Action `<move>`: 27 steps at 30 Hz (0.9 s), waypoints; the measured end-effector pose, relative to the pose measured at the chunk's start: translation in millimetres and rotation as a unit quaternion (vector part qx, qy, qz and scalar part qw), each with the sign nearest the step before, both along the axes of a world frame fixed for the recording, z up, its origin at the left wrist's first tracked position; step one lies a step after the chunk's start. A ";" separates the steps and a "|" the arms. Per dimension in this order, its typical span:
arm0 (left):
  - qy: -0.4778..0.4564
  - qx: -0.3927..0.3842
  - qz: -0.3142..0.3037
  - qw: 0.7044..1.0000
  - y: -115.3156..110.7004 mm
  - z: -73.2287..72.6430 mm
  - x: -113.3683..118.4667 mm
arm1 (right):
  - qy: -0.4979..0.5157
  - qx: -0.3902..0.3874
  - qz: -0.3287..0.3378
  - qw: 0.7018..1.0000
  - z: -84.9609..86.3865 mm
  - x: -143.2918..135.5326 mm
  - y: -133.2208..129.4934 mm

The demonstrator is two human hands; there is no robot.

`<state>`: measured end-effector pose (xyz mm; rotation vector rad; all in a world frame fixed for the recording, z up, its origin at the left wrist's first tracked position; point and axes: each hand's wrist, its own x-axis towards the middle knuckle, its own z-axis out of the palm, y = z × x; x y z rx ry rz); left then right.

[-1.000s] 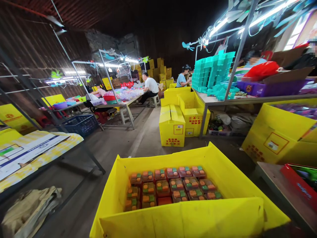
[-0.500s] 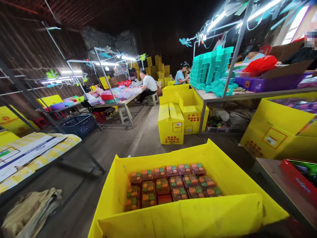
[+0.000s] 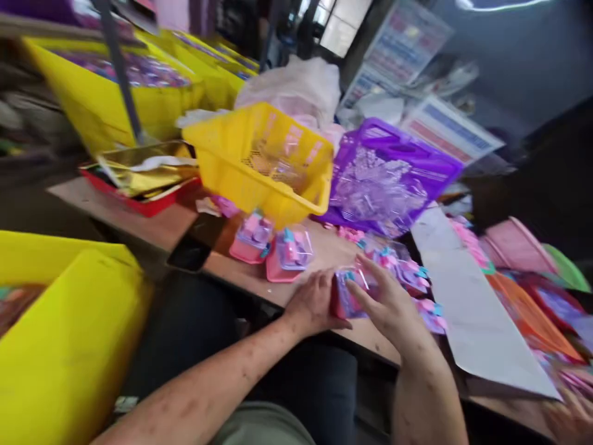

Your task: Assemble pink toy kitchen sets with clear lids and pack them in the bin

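Note:
A small box (image 3: pixel 346 296) with a clear lid and pink and purple pieces inside is between my two hands at the table's front edge. My left hand (image 3: pixel 312 304) is closed against the box's left side. My right hand (image 3: pixel 388 304) grips it from the right, its fingers across the lid. Part of the box is hidden by the fingers. Two similar boxes, one (image 3: pixel 251 238) behind another (image 3: pixel 290 254), stand on pink bases to the left. Beyond my right hand lie several pink, purple and blue pieces (image 3: pixel 412 275).
A yellow basket (image 3: pixel 259 179) and a purple basket (image 3: pixel 352 148) of clear plastic parts stand behind. Leftward are a phone (image 3: pixel 189 250), a red tray (image 3: pixel 148 207) and a big yellow box (image 3: pixel 69 352). A white board (image 3: pixel 482 309) lies right; another person's hand (image 3: pixel 574 411) shows beyond.
The view has swung right, from the room and the yellow box of packed containers to the worktable. Both my hands have come into view, holding a small box.

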<state>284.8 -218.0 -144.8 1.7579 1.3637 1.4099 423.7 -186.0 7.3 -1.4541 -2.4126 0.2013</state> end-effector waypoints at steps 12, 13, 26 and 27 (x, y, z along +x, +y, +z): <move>0.036 0.017 -0.012 0.999 0.7 -3.6 6.3 | -0.002 -0.043 -0.073 0.996 1.2 9.2 -7.3; 0.033 0.019 -0.014 0.999 1.1 -3.1 7.4 | -0.020 -0.046 -0.066 0.997 -0.4 9.8 -6.8; 0.016 0.011 -0.019 1.000 -1.2 1.1 4.8 | -0.192 -0.075 -0.037 0.978 9.7 -3.7 -2.1; 0.015 0.007 -0.020 1.000 -1.2 1.5 4.6 | -0.209 -0.079 -0.040 0.974 11.6 -5.9 -1.6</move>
